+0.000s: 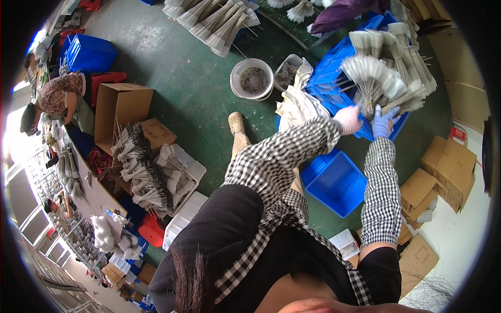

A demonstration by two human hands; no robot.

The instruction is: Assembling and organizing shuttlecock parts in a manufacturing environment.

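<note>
Bundles of thin stems with white, brush-like tips lie heaped over a blue crate at the upper right. My right hand, in a bluish glove, reaches to the stem end of a fanned bundle. Its fingers are spread against the stems. Just left of it, my left hand in a pink glove is at the crate's near side, beside the same bundle. The fingers there look curled together and slightly blurred; what they hold, if anything, cannot be made out. Checked sleeves cover both forearms.
An empty-looking blue bin stands below my hands. Left of the crate are pale cloth, a grey tub and a white bucket with dark contents. Cardboard boxes line the right wall. A person bends at the far left.
</note>
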